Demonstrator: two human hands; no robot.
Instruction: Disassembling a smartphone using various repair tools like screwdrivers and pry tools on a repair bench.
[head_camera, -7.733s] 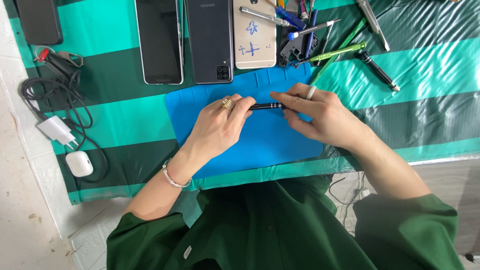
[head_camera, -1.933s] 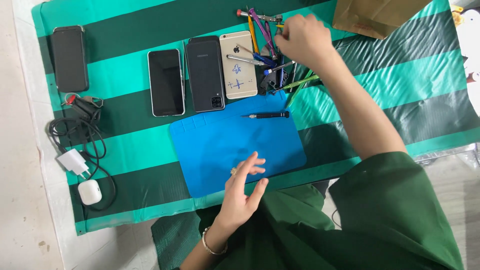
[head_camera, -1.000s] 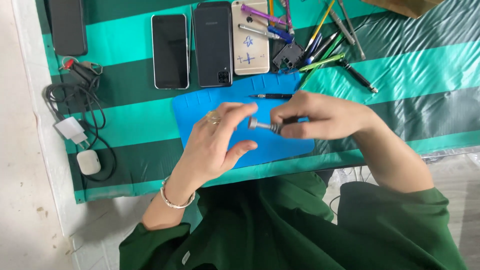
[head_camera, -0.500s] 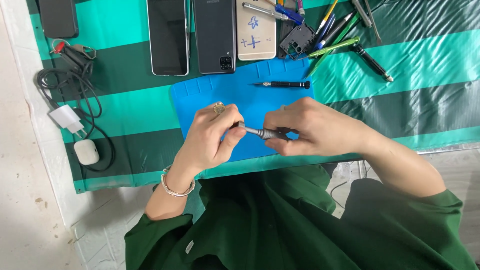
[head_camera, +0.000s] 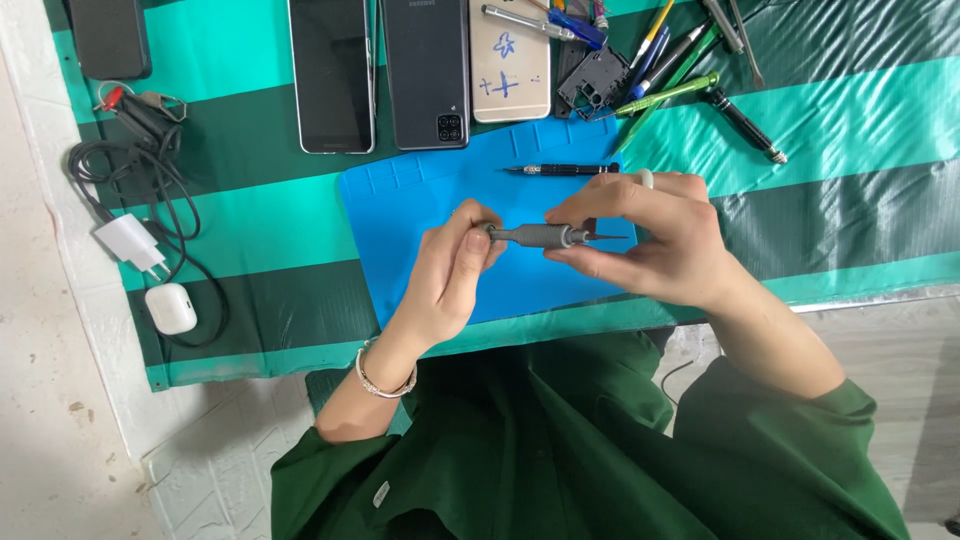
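Fingers of both hands, left (head_camera: 450, 270) and right (head_camera: 650, 240), pinched a slim grey metal screwdriver (head_camera: 540, 236) above the blue silicone mat (head_camera: 420, 200); a loosened grip might have dropped it.

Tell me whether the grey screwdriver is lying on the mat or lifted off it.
Lifted: both hands hold the grey screwdriver level above the blue mat.

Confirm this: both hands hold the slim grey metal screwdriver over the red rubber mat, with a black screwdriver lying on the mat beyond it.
Wrong in one respect: the rubber mat is blue, not red, as the head view shows. Both the left hand and the right hand hold the slim grey metal screwdriver over it, and the black screwdriver lies on it beyond.
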